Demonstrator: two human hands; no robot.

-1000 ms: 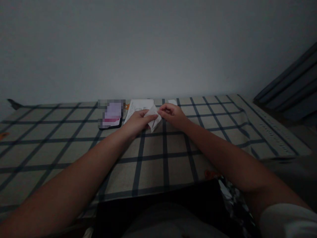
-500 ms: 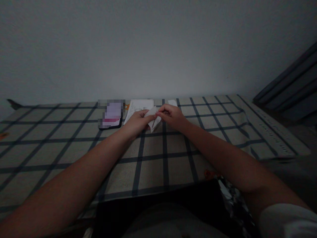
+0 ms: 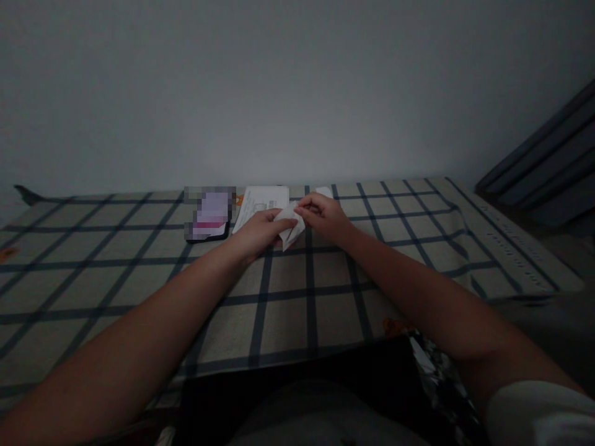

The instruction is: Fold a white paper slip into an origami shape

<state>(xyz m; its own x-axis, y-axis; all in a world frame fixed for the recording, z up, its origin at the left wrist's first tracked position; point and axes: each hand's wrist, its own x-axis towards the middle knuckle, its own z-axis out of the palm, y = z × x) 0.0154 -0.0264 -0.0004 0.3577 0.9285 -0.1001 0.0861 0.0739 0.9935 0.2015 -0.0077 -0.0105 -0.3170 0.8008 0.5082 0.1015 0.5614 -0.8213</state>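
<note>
Both my hands meet over the far middle of a checked cloth. My left hand and my right hand each pinch a small folded piece of white paper held between them just above the cloth. Fingers of both hands are closed on its edges. Directly behind the hands a printed white sheet lies flat.
A phone with a lit screen lies left of the printed sheet. A small white scrap sits behind my right hand. A plain wall rises behind the surface. Dark slats stand at the far right. Crumpled dark patterned material lies near my right elbow.
The hands stay in place; the fingers shift slightly on the folded paper, whose shape changes a little.
</note>
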